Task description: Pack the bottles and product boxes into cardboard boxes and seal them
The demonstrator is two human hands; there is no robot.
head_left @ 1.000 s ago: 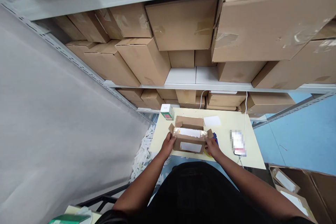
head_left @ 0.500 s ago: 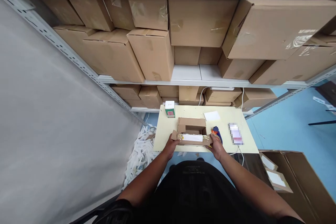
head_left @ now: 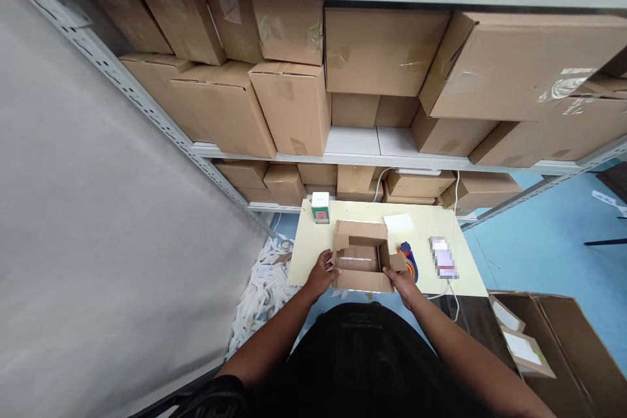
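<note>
An open cardboard box (head_left: 363, 282) sits at the front edge of the cream table (head_left: 304, 261), its flaps folded outward and its inside bare. My left hand (head_left: 322, 274) grips its front left corner, the thumb over the edge. At the front right corner my right hand (head_left: 403, 283) holds the box, thumb on the flap. Just right of the box lies a blue and orange tape dispenser (head_left: 408, 257), partly hidden by a side flap. Behind the box stand a small white and green carton (head_left: 321, 208) and a white sheet of paper (head_left: 398, 222).
A blurred-out phone-like object (head_left: 443, 258) with a white cable lies on the table's right. Shelves (head_left: 353, 141) full of cardboard boxes rise behind. White paper strips (head_left: 255, 294) litter the floor at left. A large open carton (head_left: 563, 339) stands at lower right.
The front flap, with its white label and tape, has been folded down toward me, opening up the box's inside. Both hands still hold the box's sides. The view has shifted slightly.
</note>
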